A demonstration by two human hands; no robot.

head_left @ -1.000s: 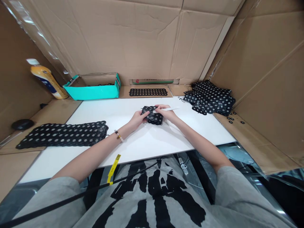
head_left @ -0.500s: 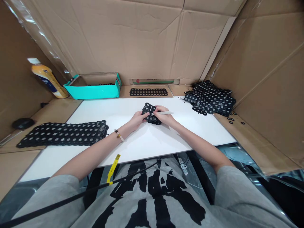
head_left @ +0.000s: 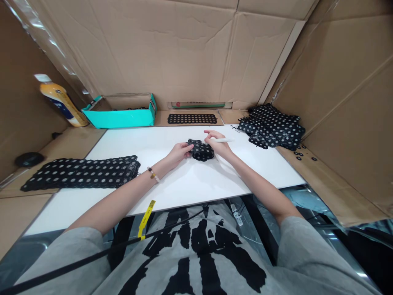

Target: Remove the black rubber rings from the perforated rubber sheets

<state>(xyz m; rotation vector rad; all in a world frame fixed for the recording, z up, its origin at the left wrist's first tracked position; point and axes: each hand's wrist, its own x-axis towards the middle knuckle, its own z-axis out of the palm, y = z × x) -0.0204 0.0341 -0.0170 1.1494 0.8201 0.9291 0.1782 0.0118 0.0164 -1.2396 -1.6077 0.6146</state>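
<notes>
My left hand [head_left: 179,153] pinches the left end of a black rubbery sheet with rows of round holes [head_left: 202,152]. The sheet sags and bends over the white board [head_left: 175,184]. A slim white pen-like tool [head_left: 225,140] lies in my right hand [head_left: 218,144], its back end pointing right; the working tip is hidden by the fingers. That hand is at the sheet's upper right, thumb and forefinger drawn together and the other fingers more stretched. Whether its fingertips touch the sheet or hold a small piece, I cannot tell.
Stacked black holed sheets [head_left: 82,174] lie at left, a looser pile [head_left: 272,127] at back right, with small black rings [head_left: 298,155] nearby. Behind stand a single flat sheet [head_left: 192,119], a turquoise box [head_left: 121,118] and a yellow bottle [head_left: 63,102]. Cardboard walls [head_left: 184,49] enclose the board.
My right hand has drawn a little right and up, away from the sheet's middle, with the white tool. The sheet has tipped over and spread to the right, while my left hand stays nearly still.
</notes>
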